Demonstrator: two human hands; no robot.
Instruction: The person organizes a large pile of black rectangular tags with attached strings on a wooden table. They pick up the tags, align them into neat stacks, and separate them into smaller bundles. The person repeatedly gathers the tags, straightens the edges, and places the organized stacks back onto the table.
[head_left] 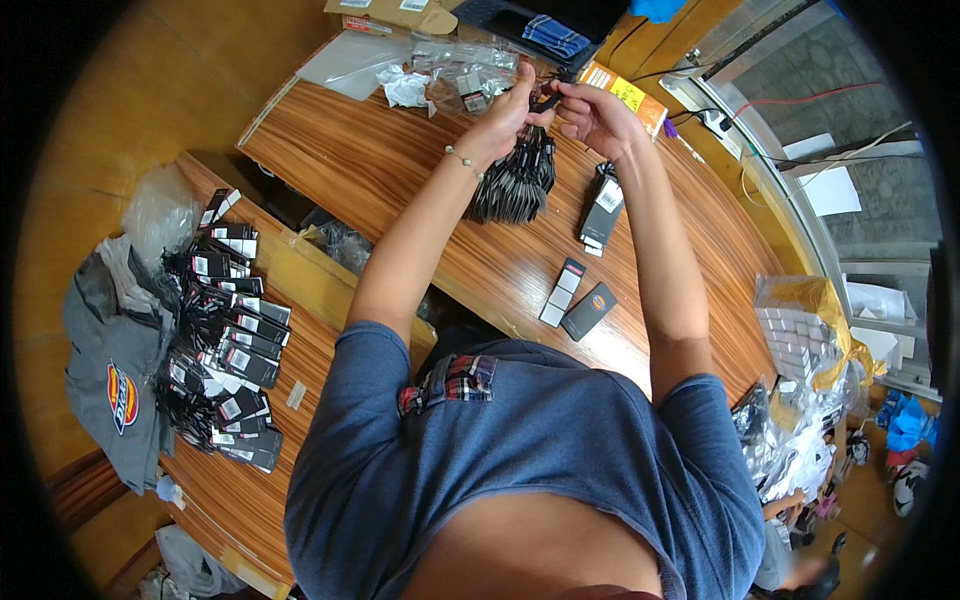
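Observation:
Both my hands are raised over the far side of the wooden table, fingers pinched around thin black cords (pixel 545 102). My left hand (pixel 506 120) is closed with its thumb pointing up. Facing it, my right hand (pixel 606 120) pinches the cords between thumb and forefinger. A thick bunch of black hang tags (pixel 517 185) fans out just below my hands; the cords seem to belong to it, though the join is partly hidden. Right of the bunch lies a smaller stack of black tags (pixel 602 212). Nearer me are two single tags, a white-panelled one (pixel 562 292) and a black one (pixel 590 312).
Clear plastic bags (pixel 465 60) and crumpled white paper (pixel 405 88) lie along the table's far edge. On a lower left surface, several rows of tags (pixel 245 340) sit beside a grey bag (pixel 110 350). Packaging (pixel 800 320) is piled right, near a seated person (pixel 790 560).

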